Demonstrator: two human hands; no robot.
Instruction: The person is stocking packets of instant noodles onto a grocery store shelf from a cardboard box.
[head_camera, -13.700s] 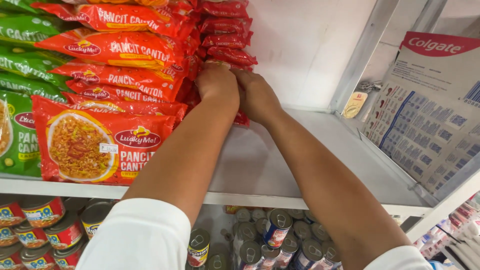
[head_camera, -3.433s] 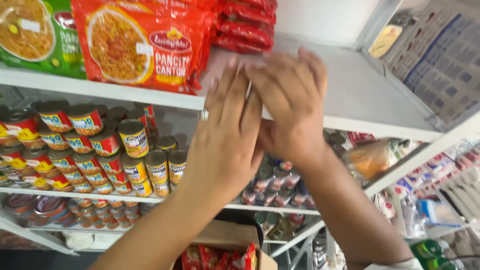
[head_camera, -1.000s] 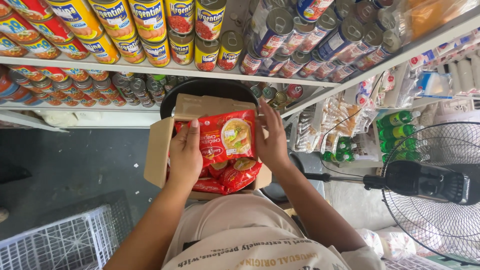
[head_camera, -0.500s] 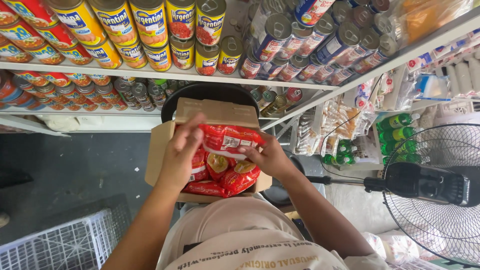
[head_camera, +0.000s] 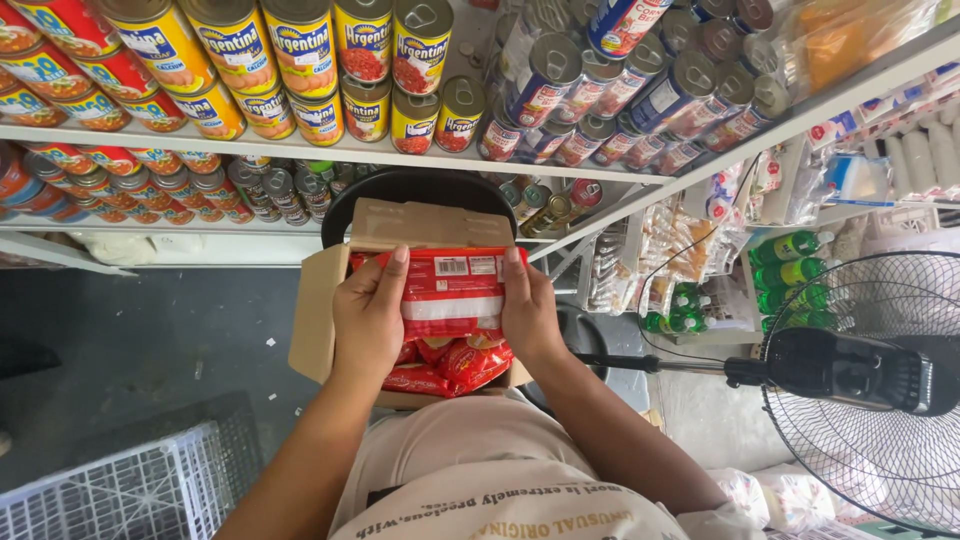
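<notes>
Above an open cardboard box (head_camera: 318, 320), a red packet (head_camera: 452, 292) is held flat between both hands, its back with a white panel turned upward. The left hand (head_camera: 368, 318) is closed on the packet's left edge, fingers curled over the top; the right hand (head_camera: 528, 312) is clamped on the right edge in the same way. More red packets (head_camera: 452, 365) are seen lying in the box just beneath. The box is set on a round black stool (head_camera: 420, 188). Rows of tins (head_camera: 300, 60) are stacked on the white shelves (head_camera: 300, 155) beyond, and a black fan (head_camera: 860, 385) is placed to the right.
</notes>
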